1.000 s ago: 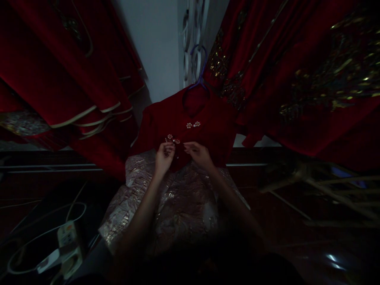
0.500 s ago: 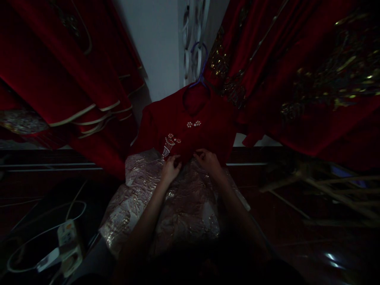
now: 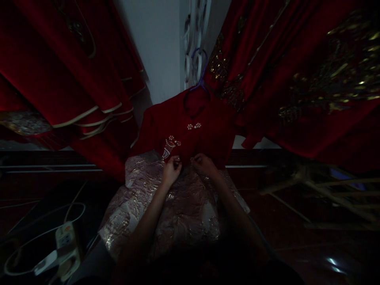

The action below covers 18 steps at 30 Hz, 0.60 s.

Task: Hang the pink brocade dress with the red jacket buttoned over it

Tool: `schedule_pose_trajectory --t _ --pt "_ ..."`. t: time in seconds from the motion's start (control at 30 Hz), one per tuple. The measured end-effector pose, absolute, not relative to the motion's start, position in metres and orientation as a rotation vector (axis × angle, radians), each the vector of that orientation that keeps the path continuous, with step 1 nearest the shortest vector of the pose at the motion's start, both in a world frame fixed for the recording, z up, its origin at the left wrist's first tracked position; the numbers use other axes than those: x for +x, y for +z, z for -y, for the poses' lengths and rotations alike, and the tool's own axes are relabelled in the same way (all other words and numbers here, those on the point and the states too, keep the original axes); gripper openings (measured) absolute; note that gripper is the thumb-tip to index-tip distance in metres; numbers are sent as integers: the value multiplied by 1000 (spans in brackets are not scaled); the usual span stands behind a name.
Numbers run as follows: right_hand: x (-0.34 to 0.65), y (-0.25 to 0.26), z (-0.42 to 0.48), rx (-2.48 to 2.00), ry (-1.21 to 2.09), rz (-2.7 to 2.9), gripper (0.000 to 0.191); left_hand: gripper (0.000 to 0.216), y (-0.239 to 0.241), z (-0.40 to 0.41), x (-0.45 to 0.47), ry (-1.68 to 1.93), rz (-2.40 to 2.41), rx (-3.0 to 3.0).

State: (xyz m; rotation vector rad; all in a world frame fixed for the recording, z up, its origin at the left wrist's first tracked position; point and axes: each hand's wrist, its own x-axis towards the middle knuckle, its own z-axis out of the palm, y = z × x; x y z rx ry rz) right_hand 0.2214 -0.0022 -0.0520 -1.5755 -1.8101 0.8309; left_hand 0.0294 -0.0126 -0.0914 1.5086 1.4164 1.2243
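A red short jacket (image 3: 160, 122) with a stand collar hangs on a purple hanger (image 3: 204, 71) in front of me. Pearl flower fasteners (image 3: 194, 126) sit at its upper front, and a beaded tassel ornament (image 3: 169, 146) is on its left side. My left hand (image 3: 172, 170) is closed in a pinch at the jacket's lower front edge, just below the ornament. Opposite it, a short gap away, my right hand (image 3: 204, 164) pinches the same hem; small pale bits show at both fingertips, too dim to identify. Under my forearms spreads a pinkish brocade cloth (image 3: 139, 194) with shiny thread.
Red garments with pale piping (image 3: 74, 87) hang at left; red garments with gold sequins (image 3: 335, 75) hang at right. A white scrolled metal rack (image 3: 187, 65) holds the hanger. A power strip (image 3: 68, 249) with cables lies lower left. A wooden frame (image 3: 320, 188) stands at right.
My right hand's fingers have curled in and tipped slightly lower at the jacket hem. My left hand keeps nearly the same place. The whole view has shifted a little.
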Motion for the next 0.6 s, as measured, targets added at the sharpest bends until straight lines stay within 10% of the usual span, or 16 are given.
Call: schedule_pose_trajectory --t 0.6 --pt "187 -62 -17 -1272 848 1952 22 20 -104 4 29 1478 -1329 1216"
